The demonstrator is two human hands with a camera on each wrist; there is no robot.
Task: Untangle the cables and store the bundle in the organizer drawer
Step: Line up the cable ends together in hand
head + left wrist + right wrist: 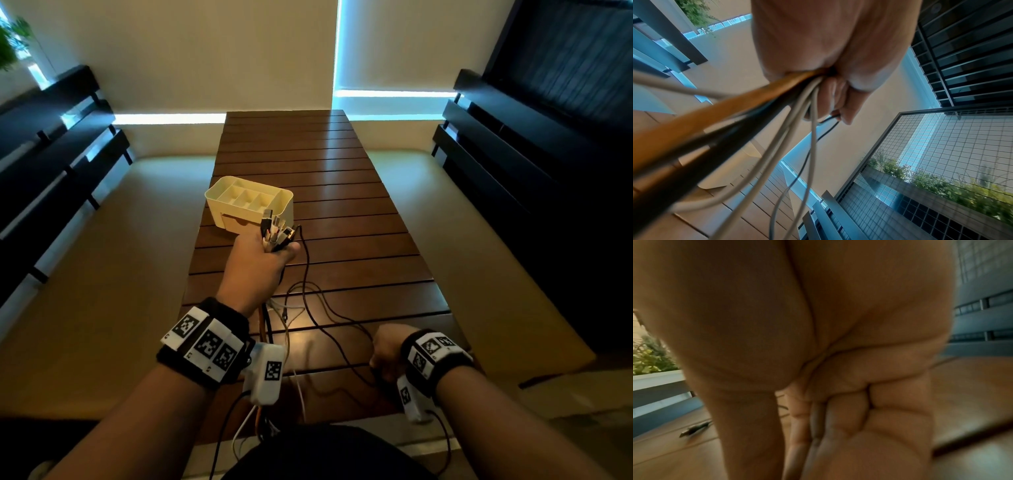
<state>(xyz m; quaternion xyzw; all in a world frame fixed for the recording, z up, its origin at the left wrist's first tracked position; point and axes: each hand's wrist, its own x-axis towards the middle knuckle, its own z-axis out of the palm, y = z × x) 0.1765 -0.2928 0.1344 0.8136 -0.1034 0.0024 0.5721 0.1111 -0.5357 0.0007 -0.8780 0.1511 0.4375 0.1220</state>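
Note:
A cream organizer [219,205] with open top compartments and a front drawer [236,223] stands on the slatted wooden table [342,212], left of centre. Just in front of it my left hand [260,263] grips a bundle of cables [274,233], with the plugs sticking up above the fist. In the left wrist view orange, black and white cables [777,104] stream out of that left hand [828,56]. Loose lengths [318,318] trail over the table toward me. My right hand [387,356] is fisted near the front edge, where a black cable [342,346] runs into it; the fingers [869,410] are curled tight.
Dark slatted benches flank the table at left [51,154] and right [531,154], with pale floor between. One cable plug [694,430] lies on the table beside my right hand. The far half of the table holds nothing.

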